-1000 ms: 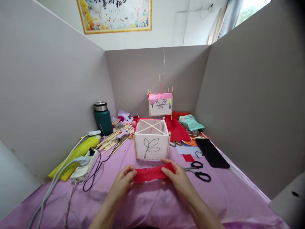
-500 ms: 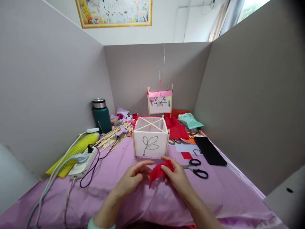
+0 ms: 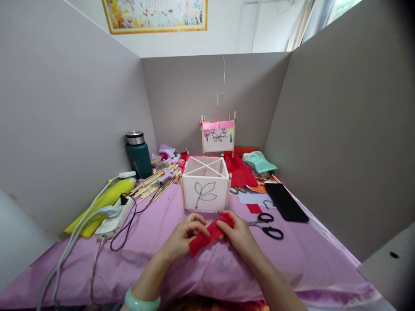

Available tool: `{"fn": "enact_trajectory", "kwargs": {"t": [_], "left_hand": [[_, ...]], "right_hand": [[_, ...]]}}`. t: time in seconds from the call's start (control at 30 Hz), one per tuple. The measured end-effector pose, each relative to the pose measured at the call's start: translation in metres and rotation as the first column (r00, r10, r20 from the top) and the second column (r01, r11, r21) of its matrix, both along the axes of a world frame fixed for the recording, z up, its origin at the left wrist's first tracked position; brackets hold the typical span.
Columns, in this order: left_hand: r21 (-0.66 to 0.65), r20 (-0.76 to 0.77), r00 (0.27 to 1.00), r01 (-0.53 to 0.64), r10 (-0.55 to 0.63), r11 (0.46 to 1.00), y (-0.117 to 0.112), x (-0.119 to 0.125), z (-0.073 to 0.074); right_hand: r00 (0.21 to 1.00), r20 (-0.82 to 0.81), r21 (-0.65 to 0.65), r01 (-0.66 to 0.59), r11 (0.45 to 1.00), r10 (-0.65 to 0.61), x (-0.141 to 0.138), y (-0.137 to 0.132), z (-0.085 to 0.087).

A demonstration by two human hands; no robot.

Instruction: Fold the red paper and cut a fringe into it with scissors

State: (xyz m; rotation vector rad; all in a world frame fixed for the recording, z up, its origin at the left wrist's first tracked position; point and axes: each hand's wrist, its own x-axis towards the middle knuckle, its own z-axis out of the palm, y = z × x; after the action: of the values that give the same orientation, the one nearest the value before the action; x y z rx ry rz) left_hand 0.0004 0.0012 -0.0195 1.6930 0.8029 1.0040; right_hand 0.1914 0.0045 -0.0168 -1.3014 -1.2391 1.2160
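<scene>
A strip of red cloth (image 3: 212,232) is stretched between my hands above the purple tablecloth, its left end hanging free. My right hand (image 3: 238,231) pinches the upper right part between thumb and fingers. On the left part, the curled fingers of my left hand (image 3: 184,235) close over the cloth; their tips are partly hidden. Just beyond my hands stands a white box-shaped lantern (image 3: 205,193) with a stick frame, crossed sticks on top and a drawn leafy sprig on its front. To the right of my right hand lie black-handled scissors (image 3: 267,225) and a small red square (image 3: 254,208).
At left are a power strip (image 3: 113,220) with cables, a yellow mesh-wrapped item (image 3: 103,211), a green bottle (image 3: 139,155), wooden sticks (image 3: 151,185) and a lilac glue gun (image 3: 166,176). A smaller lantern (image 3: 218,139) hangs behind. A black phone (image 3: 287,203) lies right. Grey panels surround the table.
My left hand has closed onto the left part of the red cloth. The cloth, crumpled before, is now drawn out flatter toward the lower left.
</scene>
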Motion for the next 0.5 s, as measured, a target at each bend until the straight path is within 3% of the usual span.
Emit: {"fn": "enact_trajectory", "kwargs": {"t": [0.23,0.5], "left_hand": [[0.065,-0.001,0.998,-0.066,0.066,0.996,0.001,-0.001,0.003],[0.028,0.038,0.998,-0.049,0.048,0.998,-0.002,0.0,0.004]], "right_hand": [[0.997,-0.075,0.038,-0.004,0.999,0.007,0.005,-0.003,0.002],[0.986,-0.168,0.059,-0.012,0.998,0.021,0.011,0.0,0.0]]}}
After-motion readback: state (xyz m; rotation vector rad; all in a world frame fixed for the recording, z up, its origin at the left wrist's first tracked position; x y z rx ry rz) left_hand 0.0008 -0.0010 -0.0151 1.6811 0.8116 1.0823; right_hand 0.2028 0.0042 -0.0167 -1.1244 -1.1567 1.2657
